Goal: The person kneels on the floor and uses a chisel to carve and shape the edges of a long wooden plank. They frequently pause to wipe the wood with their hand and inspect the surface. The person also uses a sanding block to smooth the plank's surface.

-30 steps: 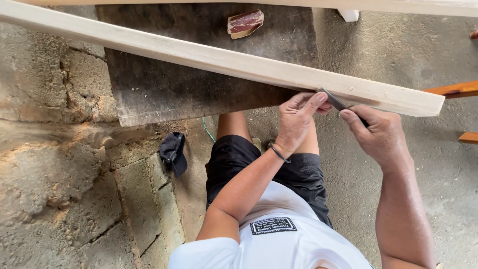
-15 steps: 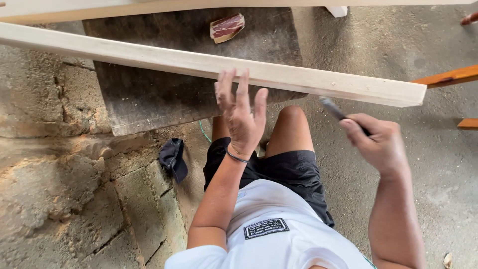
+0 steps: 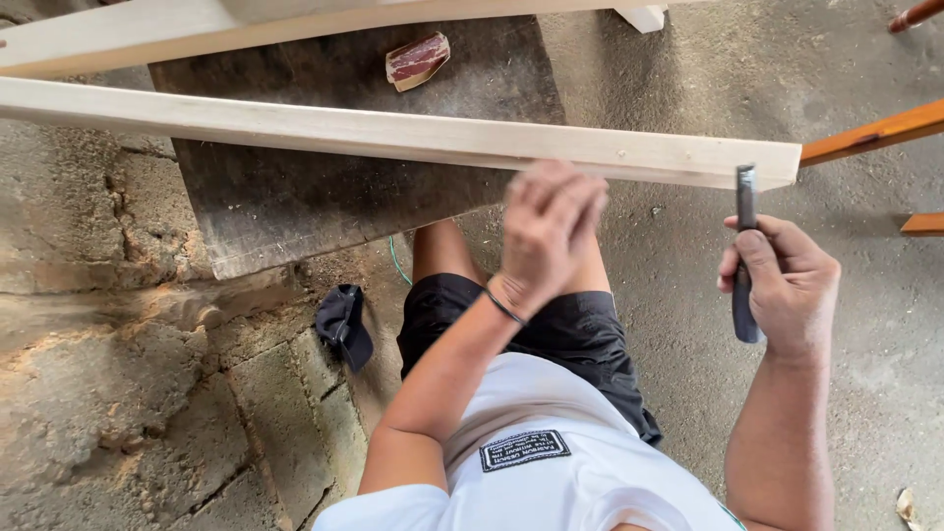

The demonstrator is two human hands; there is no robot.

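Two bare hands are at work above the person's knees. The right hand (image 3: 782, 285) is closed round a dark, slim hand tool (image 3: 745, 251), held upright with its narrow tip pointing up toward the end of a long pale wooden plank (image 3: 393, 133); the tip sits just below the plank's lower edge, close to its right-hand end, and I cannot tell whether it touches. The left hand (image 3: 549, 234) is raised in front of the plank, blurred, its fingers drawn together and curled; it holds nothing that I can make out, and it overlaps the plank's lower edge from this angle.

Lower down, a black cloth (image 3: 344, 324) lies on the rough concrete blocks beside the person's left leg. Beyond the hands, the plank runs across the whole scene, resting over a dark weathered board (image 3: 295, 197). Farther still, a folded piece of reddish sandpaper (image 3: 418, 59) lies on that board, and a second pale timber (image 3: 147, 34) runs behind it.
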